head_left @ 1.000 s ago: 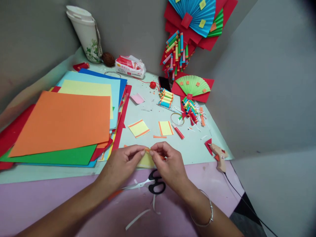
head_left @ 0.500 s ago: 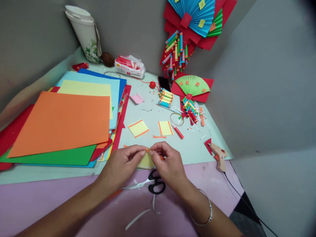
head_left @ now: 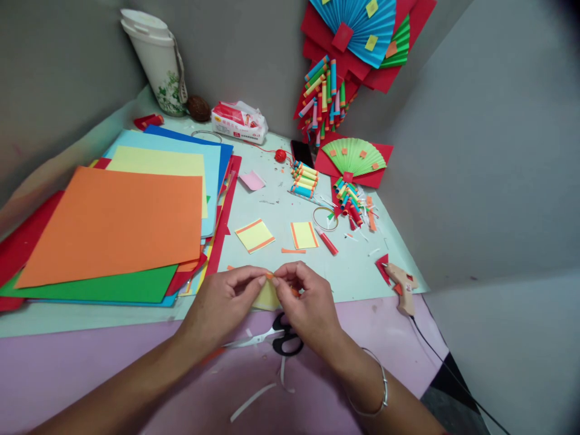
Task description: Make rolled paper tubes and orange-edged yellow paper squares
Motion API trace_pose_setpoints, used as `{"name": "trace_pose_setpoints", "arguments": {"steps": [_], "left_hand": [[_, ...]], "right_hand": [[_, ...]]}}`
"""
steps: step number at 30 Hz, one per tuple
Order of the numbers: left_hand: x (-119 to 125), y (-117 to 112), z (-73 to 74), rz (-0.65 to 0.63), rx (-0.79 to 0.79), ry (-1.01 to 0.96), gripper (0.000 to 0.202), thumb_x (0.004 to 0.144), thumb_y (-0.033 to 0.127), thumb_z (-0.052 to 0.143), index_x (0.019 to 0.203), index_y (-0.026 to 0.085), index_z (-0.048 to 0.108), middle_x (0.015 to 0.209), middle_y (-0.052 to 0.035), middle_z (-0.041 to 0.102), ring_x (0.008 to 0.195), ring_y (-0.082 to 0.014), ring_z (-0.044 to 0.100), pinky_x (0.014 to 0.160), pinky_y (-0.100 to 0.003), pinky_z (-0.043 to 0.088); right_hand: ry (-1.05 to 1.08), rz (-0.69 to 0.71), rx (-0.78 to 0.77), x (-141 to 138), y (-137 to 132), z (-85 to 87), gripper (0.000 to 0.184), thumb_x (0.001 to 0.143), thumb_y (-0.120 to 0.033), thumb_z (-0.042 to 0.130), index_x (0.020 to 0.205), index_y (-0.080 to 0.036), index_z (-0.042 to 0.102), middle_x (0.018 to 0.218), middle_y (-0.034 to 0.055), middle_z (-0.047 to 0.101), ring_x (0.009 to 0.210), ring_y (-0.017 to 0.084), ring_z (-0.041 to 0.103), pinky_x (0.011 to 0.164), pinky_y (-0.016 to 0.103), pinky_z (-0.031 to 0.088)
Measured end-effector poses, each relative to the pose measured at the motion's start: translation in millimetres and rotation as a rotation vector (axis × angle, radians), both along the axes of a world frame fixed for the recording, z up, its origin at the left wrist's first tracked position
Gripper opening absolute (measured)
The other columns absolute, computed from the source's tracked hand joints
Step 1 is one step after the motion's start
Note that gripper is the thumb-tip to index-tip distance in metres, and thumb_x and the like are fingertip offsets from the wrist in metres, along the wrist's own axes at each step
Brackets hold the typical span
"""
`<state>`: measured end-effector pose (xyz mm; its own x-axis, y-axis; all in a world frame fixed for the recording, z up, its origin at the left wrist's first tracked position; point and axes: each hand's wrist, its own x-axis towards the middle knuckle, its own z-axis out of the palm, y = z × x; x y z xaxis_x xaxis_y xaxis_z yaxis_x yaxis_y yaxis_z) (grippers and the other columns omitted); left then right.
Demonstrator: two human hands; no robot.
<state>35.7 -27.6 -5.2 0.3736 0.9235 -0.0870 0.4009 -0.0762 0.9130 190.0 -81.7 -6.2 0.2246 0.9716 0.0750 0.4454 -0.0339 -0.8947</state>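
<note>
Between my hands is a small yellow paper piece (head_left: 266,297) with an orange strip along its top edge. My left hand (head_left: 229,296) pinches the upper left of it between thumb and forefinger. At the upper right, my right hand (head_left: 308,302) pinches the same edge, and its fingers hide part of the paper. Black-handled scissors (head_left: 260,339) lie just below my hands, blades pointing left. Beyond my fingertips lie a yellow square with orange edges (head_left: 254,235), a second such yellow square (head_left: 304,235) and a loose orange strip (head_left: 293,251).
A stack of coloured paper (head_left: 113,223) covers the left side. A glue gun (head_left: 402,287) with a trailing cord rests at the right. Rolled paper tubes (head_left: 304,179), a red glue stick (head_left: 327,243), a green fan (head_left: 353,158), a tissue pack (head_left: 239,122) and a cup (head_left: 156,66) stand farther back.
Both hands keep their pinch on the yellow paper. My right hand's fingers have shifted very slightly along the orange edge; everything else stays put.
</note>
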Motion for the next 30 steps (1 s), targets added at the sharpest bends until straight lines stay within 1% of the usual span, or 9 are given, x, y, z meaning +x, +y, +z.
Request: {"name": "trace_pose_setpoints", "arguments": {"steps": [3, 7, 11, 14, 16, 19, 24, 30], "left_hand": [[0.1, 0.0, -1.1, 0.027, -0.005, 0.005, 0.026, 0.081, 0.041, 0.059, 0.087, 0.025, 0.079, 0.084, 0.0011, 0.080, 0.078, -0.0204, 0.071, 0.069, -0.025, 0.053], [0.0, 1.0, 0.2, 0.061, -0.021, 0.004, 0.027, 0.080, 0.042, 0.059, 0.086, 0.024, 0.078, 0.085, 0.0008, 0.079, 0.079, -0.0203, 0.070, 0.070, -0.025, 0.052], [-1.7, 3.2, 3.6, 0.105, -0.059, -0.022, 0.030, 0.078, 0.045, 0.060, 0.086, 0.022, 0.078, 0.084, -0.0010, 0.079, 0.079, -0.0207, 0.070, 0.071, -0.026, 0.053], [-3.9, 5.2, 4.8, 0.130, -0.068, -0.030, 0.031, 0.076, 0.047, 0.061, 0.084, 0.022, 0.078, 0.082, -0.0017, 0.079, 0.077, -0.0214, 0.070, 0.069, -0.027, 0.053], [-5.0, 6.5, 4.5, 0.137, -0.066, -0.024, 0.032, 0.075, 0.048, 0.062, 0.083, 0.022, 0.078, 0.080, -0.0017, 0.079, 0.075, -0.0217, 0.070, 0.066, -0.027, 0.053], [-5.4, 7.5, 3.4, 0.136, -0.058, -0.015, 0.032, 0.075, 0.048, 0.063, 0.083, 0.022, 0.079, 0.079, -0.0015, 0.078, 0.075, -0.0216, 0.070, 0.065, -0.026, 0.053], [-4.6, 7.3, 3.4, 0.143, -0.057, -0.010, 0.032, 0.075, 0.048, 0.063, 0.083, 0.022, 0.079, 0.078, -0.0014, 0.078, 0.073, -0.0213, 0.069, 0.063, -0.026, 0.052], [-3.6, 6.9, 5.7, 0.141, -0.097, -0.052, 0.031, 0.074, 0.048, 0.064, 0.082, 0.021, 0.078, 0.079, -0.0017, 0.078, 0.073, -0.0206, 0.069, 0.062, -0.024, 0.051]], "right_hand": [[-0.014, 0.000, 0.009, -0.7, -1.6, -1.0, 0.007, 0.087, -0.026, 0.060, 0.089, -0.021, 0.064, 0.080, 0.0008, 0.069, 0.073, 0.014, 0.064, 0.066, 0.024, 0.050], [-0.017, -0.019, 0.015, -1.2, -3.4, 0.0, 0.006, 0.086, -0.026, 0.062, 0.089, -0.021, 0.064, 0.079, 0.0003, 0.068, 0.068, 0.013, 0.062, 0.062, 0.023, 0.049], [0.015, -0.022, -0.023, -0.9, -3.7, 1.7, 0.008, 0.085, -0.028, 0.063, 0.090, -0.021, 0.064, 0.077, 0.0001, 0.067, 0.065, 0.012, 0.059, 0.060, 0.023, 0.049], [0.036, -0.034, -0.048, 0.1, -3.2, 1.9, 0.010, 0.085, -0.029, 0.063, 0.091, -0.021, 0.064, 0.076, 0.0003, 0.066, 0.064, 0.012, 0.059, 0.057, 0.022, 0.048], [0.029, -0.045, -0.058, 1.2, -2.7, 1.6, 0.011, 0.084, -0.030, 0.064, 0.091, -0.021, 0.065, 0.074, 0.0003, 0.065, 0.063, 0.012, 0.057, 0.055, 0.022, 0.046], [0.025, -0.054, -0.078, 3.2, -2.6, 1.1, 0.014, 0.084, -0.032, 0.064, 0.093, -0.021, 0.066, 0.070, -0.0011, 0.062, 0.059, 0.012, 0.055, 0.052, 0.021, 0.045], [0.060, -0.052, -0.132, 5.1, -3.5, 0.6, 0.019, 0.083, -0.033, 0.064, 0.098, -0.021, 0.066, 0.063, -0.0048, 0.054, 0.052, 0.010, 0.049, 0.049, 0.021, 0.045], [0.092, -0.043, -0.153, 6.4, -1.8, -1.2, 0.020, 0.083, -0.034, 0.063, 0.100, -0.022, 0.067, 0.062, -0.0059, 0.054, 0.049, 0.010, 0.049, 0.047, 0.021, 0.044]]}}
